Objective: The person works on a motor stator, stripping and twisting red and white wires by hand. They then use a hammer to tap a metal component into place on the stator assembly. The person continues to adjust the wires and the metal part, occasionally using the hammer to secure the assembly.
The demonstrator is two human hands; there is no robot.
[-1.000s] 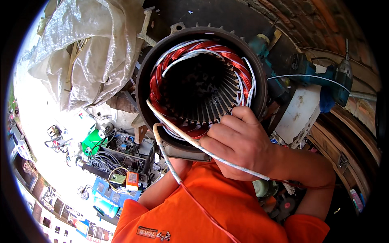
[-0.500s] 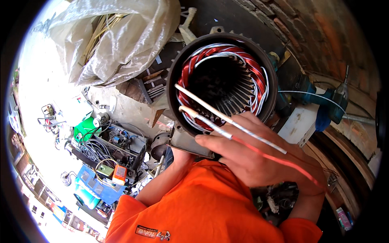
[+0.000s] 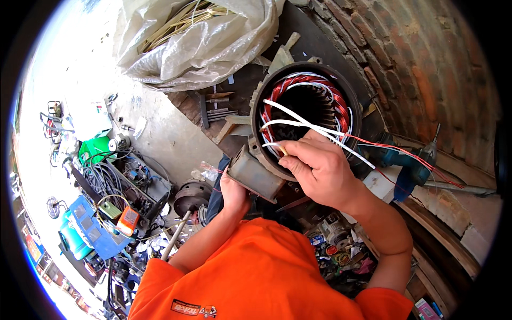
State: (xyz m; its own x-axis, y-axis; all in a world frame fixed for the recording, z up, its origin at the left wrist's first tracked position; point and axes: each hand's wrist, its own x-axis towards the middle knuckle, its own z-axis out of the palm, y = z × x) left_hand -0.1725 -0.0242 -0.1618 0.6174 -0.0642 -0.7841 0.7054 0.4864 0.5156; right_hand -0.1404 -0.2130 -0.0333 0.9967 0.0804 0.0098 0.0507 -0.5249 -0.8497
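Note:
A round motor stator (image 3: 258,125) stands in front of me with red windings (image 3: 336,93) bound in white cord round its bore. My right hand (image 3: 322,168) is closed at its near rim, thumb and forefinger pinching a short pale sleeve (image 3: 283,150). Two long white insulating sleeves (image 3: 298,120) cross above the bore and over this hand; red lead wires (image 3: 405,148) trail from them to the right. On the stator's near left side is a grey metal terminal box (image 3: 257,176). My left hand (image 3: 233,193) grips its outer end, fingertips partly hidden, beside thin reddish wires (image 3: 210,168).
A translucent plastic sack (image 3: 197,53) lies at the far left, near several hand tools (image 3: 218,112). A teal power drill (image 3: 413,168) rests on the right by a brick wall (image 3: 426,69). Cables fill an open toolbox (image 3: 144,181) on the left.
My right hand has shifted from the long sleeves to pinch a short one at the rim. The long sleeves now cross over it. My left hand shows more at the box; the whole view has shifted.

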